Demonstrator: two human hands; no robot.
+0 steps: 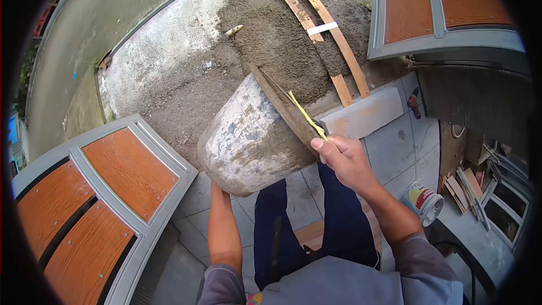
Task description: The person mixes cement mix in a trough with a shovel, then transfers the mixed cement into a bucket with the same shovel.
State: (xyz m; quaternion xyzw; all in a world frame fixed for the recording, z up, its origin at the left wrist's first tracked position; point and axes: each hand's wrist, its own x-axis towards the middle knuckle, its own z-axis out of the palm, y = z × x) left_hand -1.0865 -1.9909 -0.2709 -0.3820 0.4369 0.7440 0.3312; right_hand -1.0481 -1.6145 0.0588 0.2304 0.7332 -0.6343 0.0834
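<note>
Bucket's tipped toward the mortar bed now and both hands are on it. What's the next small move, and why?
Probably tilt the bucket a little further. Its mouth already faces the mortar bed, the right hand grips the rim by the yellow strap, and the left hand, hidden beneath, supports the base. Whether any mix is left inside cannot be seen, so ease it slowly.

Bucket (pixel 248 135) before mortar heap (pixel 271 39), between two gates (pixel 101 192).
</note>
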